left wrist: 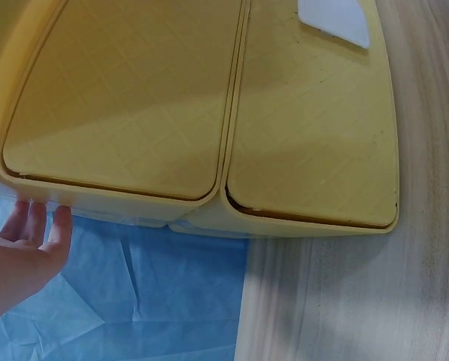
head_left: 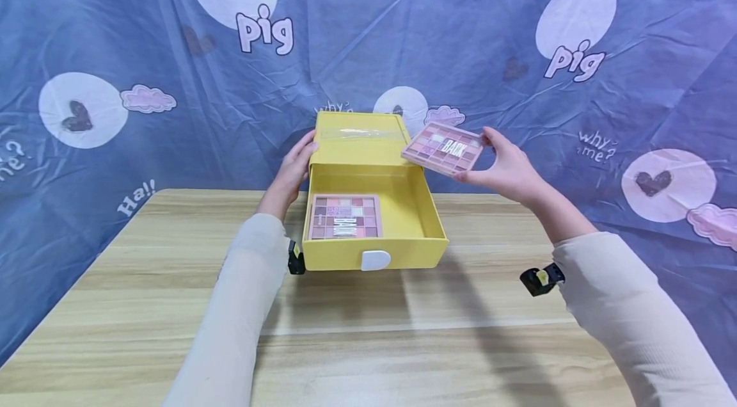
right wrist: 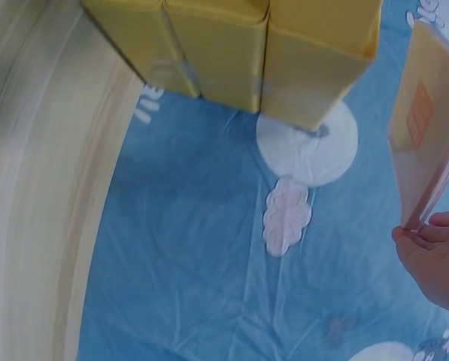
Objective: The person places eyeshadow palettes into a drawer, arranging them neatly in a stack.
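A yellow drawer box (head_left: 361,122) stands on the table with its top drawer (head_left: 414,202) pulled out toward me. Inside the drawer, at its left, lies an eyeshadow palette (head_left: 345,217) with a grid of pink and brown squares. My left hand (head_left: 292,167) rests against the box's left side; in the left wrist view its fingertips (left wrist: 60,218) touch that side wall. Pinched by one edge between thumb and fingers, a second eyeshadow palette (head_left: 444,147) is held by my right hand (head_left: 512,167), tilted above the drawer's back right corner. Its plain underside shows in the right wrist view.
The drawer's front carries a white pull tab (head_left: 375,260). Below the box spreads a wood-grain table (head_left: 345,356). A blue printed cloth (head_left: 357,29) hangs close behind the box. Black wrist straps (head_left: 542,279) show at both sleeves.
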Available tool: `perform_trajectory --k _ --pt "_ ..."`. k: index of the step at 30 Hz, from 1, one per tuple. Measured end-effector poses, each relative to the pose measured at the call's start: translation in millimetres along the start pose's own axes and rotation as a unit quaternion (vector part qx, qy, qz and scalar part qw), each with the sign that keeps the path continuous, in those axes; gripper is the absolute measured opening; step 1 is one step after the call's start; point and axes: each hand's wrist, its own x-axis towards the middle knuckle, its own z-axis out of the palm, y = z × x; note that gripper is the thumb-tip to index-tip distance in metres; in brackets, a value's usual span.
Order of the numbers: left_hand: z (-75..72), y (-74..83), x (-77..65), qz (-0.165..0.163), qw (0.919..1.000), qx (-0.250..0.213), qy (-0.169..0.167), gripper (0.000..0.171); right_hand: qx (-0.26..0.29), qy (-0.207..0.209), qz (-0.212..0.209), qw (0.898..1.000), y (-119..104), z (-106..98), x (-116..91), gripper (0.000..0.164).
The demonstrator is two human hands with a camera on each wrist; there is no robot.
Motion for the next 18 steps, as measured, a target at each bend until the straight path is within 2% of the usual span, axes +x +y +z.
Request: perform_trajectory --k 14,18 --pt "-0.8 0.0 1.0 -0.003 1.0 0.0 0.002 0.049 0.062 -0.053 -0.027 0.996 -33.0 28.7 1.4 0.098" --pt "-0.5 0.8 1.0 0.001 1.0 -0.003 0.003 0.049 0.083 -0.068 -0.053 0.993 -40.2 37.0 1.7 0.097"
